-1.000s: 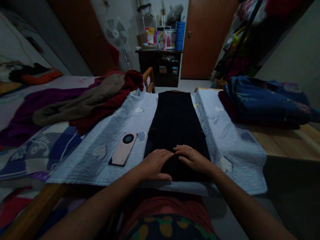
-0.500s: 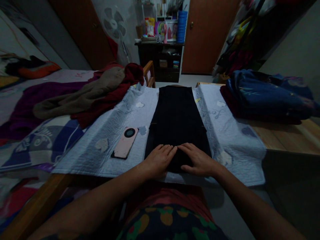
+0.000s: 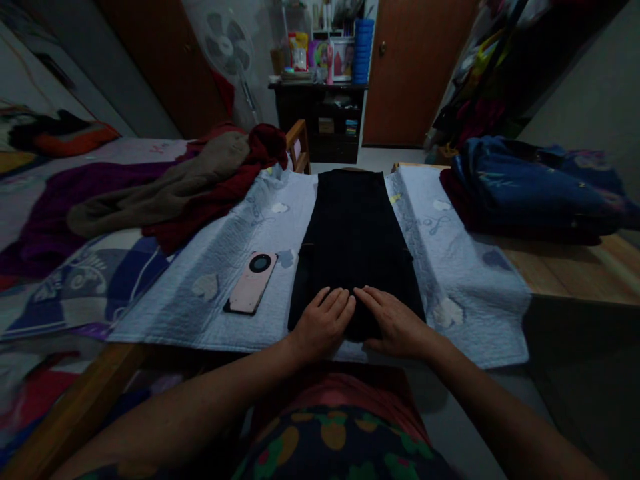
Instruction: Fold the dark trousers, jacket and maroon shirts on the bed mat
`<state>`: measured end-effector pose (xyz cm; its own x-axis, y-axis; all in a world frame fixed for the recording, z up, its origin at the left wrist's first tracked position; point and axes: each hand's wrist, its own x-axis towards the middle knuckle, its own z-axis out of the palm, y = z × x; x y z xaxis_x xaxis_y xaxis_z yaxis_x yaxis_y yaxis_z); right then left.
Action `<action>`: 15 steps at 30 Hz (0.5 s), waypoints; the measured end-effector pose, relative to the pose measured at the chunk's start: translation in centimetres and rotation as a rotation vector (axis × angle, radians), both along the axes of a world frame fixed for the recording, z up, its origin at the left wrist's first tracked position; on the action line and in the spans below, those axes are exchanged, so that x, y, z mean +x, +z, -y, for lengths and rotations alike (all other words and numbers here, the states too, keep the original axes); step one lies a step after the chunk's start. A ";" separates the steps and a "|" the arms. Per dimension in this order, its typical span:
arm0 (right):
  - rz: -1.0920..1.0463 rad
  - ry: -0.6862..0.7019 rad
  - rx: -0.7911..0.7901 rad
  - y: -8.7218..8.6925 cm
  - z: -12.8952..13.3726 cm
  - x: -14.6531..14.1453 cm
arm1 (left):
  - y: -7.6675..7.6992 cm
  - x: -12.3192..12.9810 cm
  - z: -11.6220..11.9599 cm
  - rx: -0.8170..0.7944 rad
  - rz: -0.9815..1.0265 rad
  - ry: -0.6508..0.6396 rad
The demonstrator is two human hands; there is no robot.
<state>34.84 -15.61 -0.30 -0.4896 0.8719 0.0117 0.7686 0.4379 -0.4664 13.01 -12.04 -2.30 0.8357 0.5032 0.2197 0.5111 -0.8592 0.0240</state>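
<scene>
Left hand (image 3: 321,325), right hand (image 3: 400,325), both flattened, unclenched, on black garment (image 3: 355,227), phone (image 3: 253,288) nearby

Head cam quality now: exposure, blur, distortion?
Head view: dim, with little detail in the black cloth; head view: left hand and right hand readable; head view: wide-angle stretch at the edges, the blue pile softening rightward; head view: no strong glare on the phone.

Cursive lettering (image 3: 437,225), seemingly "Love," is seen on the pale quilted cloth (image 3: 490,313); other markings in the room are too blurred to be read.
</scene>
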 end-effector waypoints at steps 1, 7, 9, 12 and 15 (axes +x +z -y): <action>0.005 0.000 0.005 -0.1 0.1 0.0 | -0.2 -0.1 -0.1 0.013 0.008 -0.014; 0.032 -0.001 0.047 -0.8 0.4 -0.3 | 0.4 0.0 -1.2 0.005 0.049 -0.077; 0.050 -0.026 0.071 -0.9 0.3 -0.6 | 1.1 0.2 -1.6 -0.043 0.051 -0.095; 0.091 -0.080 0.114 -0.9 0.2 -1.2 | 2.0 0.4 -2.2 -0.126 0.056 -0.110; 0.132 -0.127 0.158 -1.0 0.0 -1.8 | 2.4 0.5 -2.5 -0.184 0.069 -0.103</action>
<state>33.02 -15.63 -1.30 -0.3827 0.9189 0.0960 0.8720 0.3936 -0.2911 13.55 -9.54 0.11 0.8708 0.4532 0.1907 0.4130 -0.8846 0.2167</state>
